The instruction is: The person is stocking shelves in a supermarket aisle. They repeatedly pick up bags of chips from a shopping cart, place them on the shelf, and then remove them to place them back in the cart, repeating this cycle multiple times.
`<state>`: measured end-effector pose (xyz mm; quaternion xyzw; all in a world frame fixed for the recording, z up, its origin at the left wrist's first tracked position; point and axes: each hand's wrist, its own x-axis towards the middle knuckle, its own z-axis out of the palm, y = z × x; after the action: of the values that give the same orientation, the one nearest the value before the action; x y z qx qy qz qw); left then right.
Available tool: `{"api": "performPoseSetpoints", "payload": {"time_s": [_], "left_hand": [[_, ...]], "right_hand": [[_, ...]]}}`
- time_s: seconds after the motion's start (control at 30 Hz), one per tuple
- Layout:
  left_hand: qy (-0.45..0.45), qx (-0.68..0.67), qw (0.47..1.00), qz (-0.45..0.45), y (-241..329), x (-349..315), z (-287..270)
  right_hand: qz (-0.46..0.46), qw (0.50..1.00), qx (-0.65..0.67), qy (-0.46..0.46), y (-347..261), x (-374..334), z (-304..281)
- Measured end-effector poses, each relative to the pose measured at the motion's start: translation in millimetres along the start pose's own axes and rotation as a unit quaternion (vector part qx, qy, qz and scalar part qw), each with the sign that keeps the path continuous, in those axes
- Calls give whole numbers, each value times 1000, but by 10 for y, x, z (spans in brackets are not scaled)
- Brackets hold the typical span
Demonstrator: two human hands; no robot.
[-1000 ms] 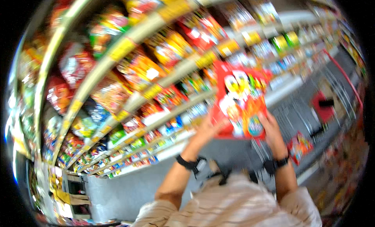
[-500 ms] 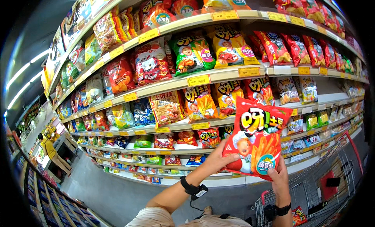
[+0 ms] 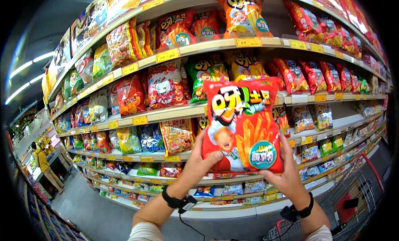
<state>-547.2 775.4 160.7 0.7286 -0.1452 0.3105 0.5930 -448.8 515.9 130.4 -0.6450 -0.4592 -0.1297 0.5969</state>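
A puffed red snack bag [image 3: 249,120], printed with fries and a cartoon chef, is held upright in front of the shelves. My left hand [image 3: 202,158] grips its lower left side, thumb on the front. On its lower right side, my right hand [image 3: 282,166] holds the other edge, fingers up behind the side and thumb at the bottom corner. The bag hides part of the shelf behind it. Near its top left, a green snack bag [image 3: 203,75] stands on the shelf, and a yellow one [image 3: 247,66] stands beside that.
Long curved shelves [image 3: 153,116] of snack bags fill the view ahead. An orange-red snack bag [image 3: 243,17] stands on an upper shelf. At the lower right is a shopping cart [image 3: 332,199] with a red handle [image 3: 374,170]. A person in yellow [image 3: 43,164] stands far left in the aisle.
The red bag has come up and to the left and looks larger, now facing me more squarely. Both hands moved with it, still gripping its sides. The view has tilted upward.
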Motion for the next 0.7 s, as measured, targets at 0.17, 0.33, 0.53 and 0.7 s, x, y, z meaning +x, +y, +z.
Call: {"api": "performPoseSetpoints", "payload": {"time_s": [0.17,0.33,0.53,0.7], "left_hand": [[24,87,993,76,441,510,-680],[54,220,969,97,1062,700,-1560],[88,317,944,24,1998,687,-2179],[85,337,936,64,2251,1225,-2371]], "right_hand": [[-197,970,-137,-42,-427,961,258],[-305,941,-124,-76,-665,1817,831],[-410,907,-45,-78,-835,2396,1718],[-464,882,-74,22,-1012,2881,1748]]}}
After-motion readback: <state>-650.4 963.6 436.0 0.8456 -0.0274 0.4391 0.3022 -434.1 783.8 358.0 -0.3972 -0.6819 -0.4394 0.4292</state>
